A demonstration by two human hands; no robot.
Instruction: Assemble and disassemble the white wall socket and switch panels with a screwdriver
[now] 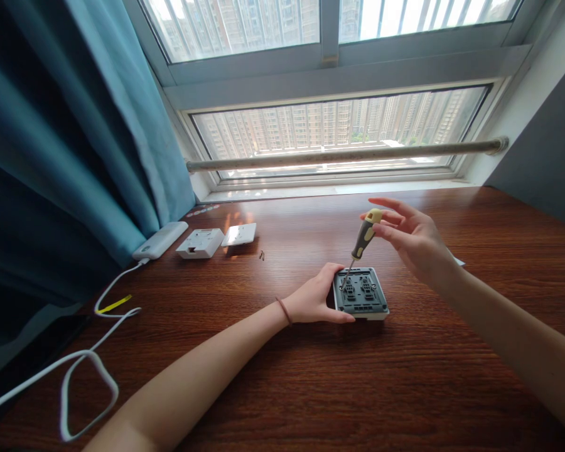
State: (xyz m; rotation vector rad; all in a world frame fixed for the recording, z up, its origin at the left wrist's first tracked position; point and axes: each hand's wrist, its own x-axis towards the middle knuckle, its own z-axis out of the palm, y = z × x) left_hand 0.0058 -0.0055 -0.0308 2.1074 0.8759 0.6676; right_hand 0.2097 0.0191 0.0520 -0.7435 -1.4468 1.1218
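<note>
A wall switch (360, 301) with its dark grey inner face up lies in a white box on the table. My left hand (316, 298) grips its left side, thumb along the near edge and fingers at the far left corner. In my right hand (405, 235) the yellow-and-grey handle of a screwdriver (363, 237) is held near its top between thumb and fingers. The screwdriver leans to the right, its tip at the screw on the switch's left side. Another screw (373, 287) shows at the right side.
Farther left stand a white mounting box (200, 243) and a white cover plate (240, 234). Small screws (262, 255) lie near them. A white power bank (161, 240) with a white cable (104, 295) sits by the blue curtain (136, 138). Behind the table is a window with a rail (348, 155).
</note>
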